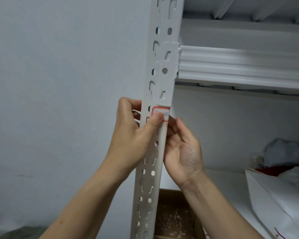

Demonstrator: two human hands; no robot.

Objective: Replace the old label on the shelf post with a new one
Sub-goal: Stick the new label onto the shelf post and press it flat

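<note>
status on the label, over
Left hand thumb pressed on label, fingers wrapped behind post. Right hand open beside post, fingertips near label edge. Nothing blocking.

Soft, even, bluish light; mild blur throughout (wide-angle bending at the edges), shadows faint.

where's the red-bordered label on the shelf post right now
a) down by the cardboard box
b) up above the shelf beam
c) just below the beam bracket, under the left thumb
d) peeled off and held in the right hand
c: the label sits on the shelf post directly beneath the beam bracket, with the left hand pressing its thumb on the lower edge; the right hand touches the post beside it.
</note>
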